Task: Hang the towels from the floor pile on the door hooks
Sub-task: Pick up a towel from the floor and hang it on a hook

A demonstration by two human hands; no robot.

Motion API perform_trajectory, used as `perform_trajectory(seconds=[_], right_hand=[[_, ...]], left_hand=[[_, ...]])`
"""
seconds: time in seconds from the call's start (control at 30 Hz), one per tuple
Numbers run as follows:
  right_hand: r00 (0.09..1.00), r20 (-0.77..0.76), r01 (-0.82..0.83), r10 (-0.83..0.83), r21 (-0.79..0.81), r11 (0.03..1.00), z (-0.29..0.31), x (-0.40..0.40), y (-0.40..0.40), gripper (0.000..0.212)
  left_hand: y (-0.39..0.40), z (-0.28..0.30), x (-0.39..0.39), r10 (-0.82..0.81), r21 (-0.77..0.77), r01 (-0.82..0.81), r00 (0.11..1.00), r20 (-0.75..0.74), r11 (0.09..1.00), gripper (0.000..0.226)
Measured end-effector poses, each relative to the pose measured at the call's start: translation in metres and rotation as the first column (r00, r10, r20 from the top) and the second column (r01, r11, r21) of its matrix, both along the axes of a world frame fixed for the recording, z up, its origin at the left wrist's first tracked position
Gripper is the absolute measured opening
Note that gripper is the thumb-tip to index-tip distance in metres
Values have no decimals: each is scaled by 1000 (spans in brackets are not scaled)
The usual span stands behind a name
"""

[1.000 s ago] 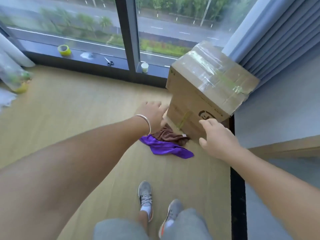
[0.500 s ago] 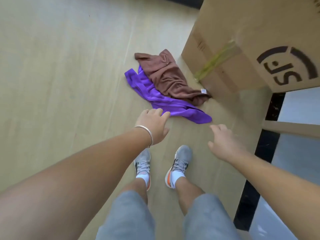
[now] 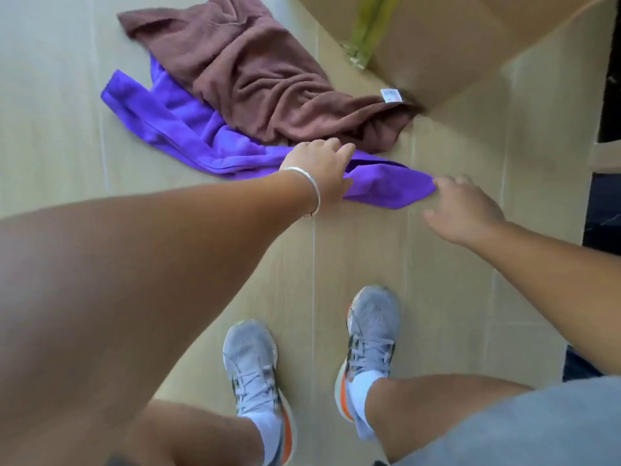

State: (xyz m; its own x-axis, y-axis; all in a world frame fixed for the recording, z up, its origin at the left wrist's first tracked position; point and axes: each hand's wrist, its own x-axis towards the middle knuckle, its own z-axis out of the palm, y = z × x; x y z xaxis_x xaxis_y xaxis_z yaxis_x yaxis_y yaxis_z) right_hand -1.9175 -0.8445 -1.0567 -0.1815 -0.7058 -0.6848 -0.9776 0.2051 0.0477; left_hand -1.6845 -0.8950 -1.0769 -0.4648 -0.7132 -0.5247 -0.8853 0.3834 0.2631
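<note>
Two towels lie crumpled on the wooden floor. A brown towel point(image 3: 255, 79) with a small white tag rests partly on top of a purple towel point(image 3: 188, 129). My left hand point(image 3: 319, 169), with a silver bangle on the wrist, closes over the purple towel's near edge, cloth between thumb and fingers. My right hand point(image 3: 463, 210) has its fingers spread, and the fingertips touch the purple towel's right-hand tip. No door hooks are in view.
A large cardboard box point(image 3: 453, 38) with yellow-green tape stands right behind the towels, its corner touching the brown one. My grey shoes point(image 3: 250, 361) are planted on the floor just before the pile. A dark threshold strip point(image 3: 605, 210) runs along the right.
I have bent down towards the floor, so the towels look much larger. Both hands dropped from in front of the box onto the purple towel, the left one closing on it.
</note>
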Motion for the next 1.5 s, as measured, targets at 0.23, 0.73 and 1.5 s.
perform_trajectory(seconds=[0.23, 0.73, 1.5], right_hand=[[989, -35, 144, -144, -23, 989, -77, -60, -24, 53], [988, -45, 155, -151, 101, 983, -72, -90, -1, 60], [869, 250, -384, 427, -204, 901, 276, 238, -84, 15]], left_hand=[[-71, -66, -96, -217, -33, 215, 967, -136, 976, 42], [-41, -81, -169, -360, 221, 372, 928, -95, 902, 23], [-15, 361, 245, 678, 246, -692, 462, -573, 679, 11]])
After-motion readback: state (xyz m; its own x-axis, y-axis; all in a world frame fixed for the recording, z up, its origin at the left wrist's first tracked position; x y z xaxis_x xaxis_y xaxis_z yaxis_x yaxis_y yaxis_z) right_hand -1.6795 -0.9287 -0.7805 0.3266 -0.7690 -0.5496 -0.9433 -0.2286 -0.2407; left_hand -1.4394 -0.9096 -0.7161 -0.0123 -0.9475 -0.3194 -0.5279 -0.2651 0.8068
